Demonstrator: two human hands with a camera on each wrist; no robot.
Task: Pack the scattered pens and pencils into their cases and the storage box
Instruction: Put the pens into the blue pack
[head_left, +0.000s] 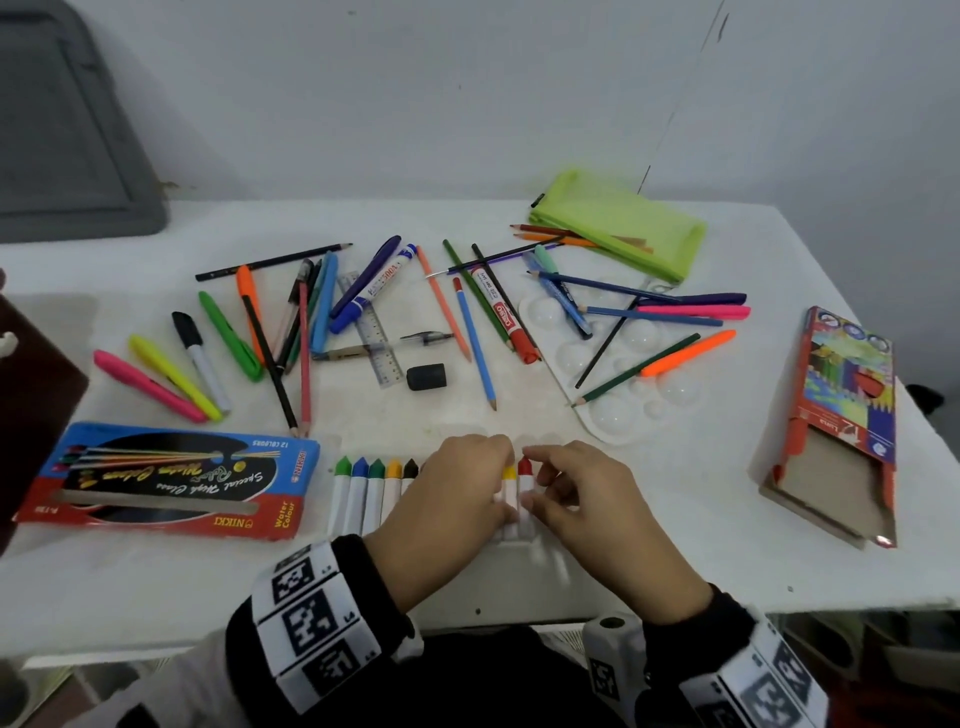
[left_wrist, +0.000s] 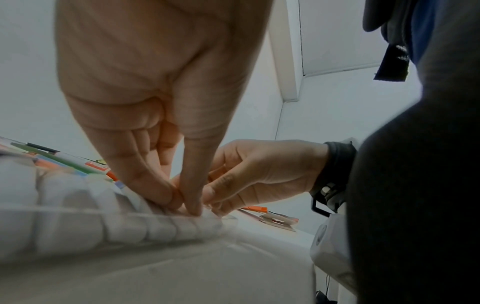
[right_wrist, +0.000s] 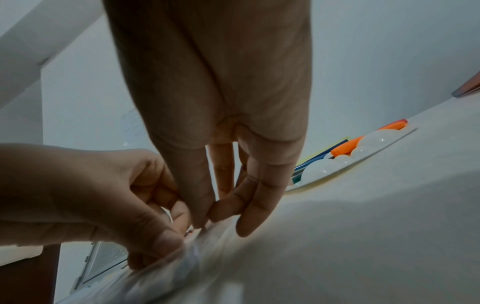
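Observation:
A row of white paint tubes with coloured caps (head_left: 358, 488) lies in a clear plastic tray (left_wrist: 130, 228) at the table's front edge. My left hand (head_left: 506, 499) covers the middle of the row, thumb and forefinger pinching the yellow-capped tube (head_left: 509, 474). My right hand (head_left: 535, 488) meets it from the right, thumb and forefinger pinching the red-capped tube (head_left: 525, 467) at the row's end. The tubes under my left palm are hidden. The blue and red watercolour box (head_left: 166, 478) lies left of the tray. Scattered pens and pencils (head_left: 363, 306) cover the table's middle.
A green mesh pouch (head_left: 618, 223) lies at the back right with pencils poking out. A white paint palette (head_left: 613, 410) with pens across it sits right of centre. An open coloured-pencil carton (head_left: 841, 415) lies at the far right. A ruler (head_left: 371, 332) and black eraser (head_left: 426, 376) lie mid-table.

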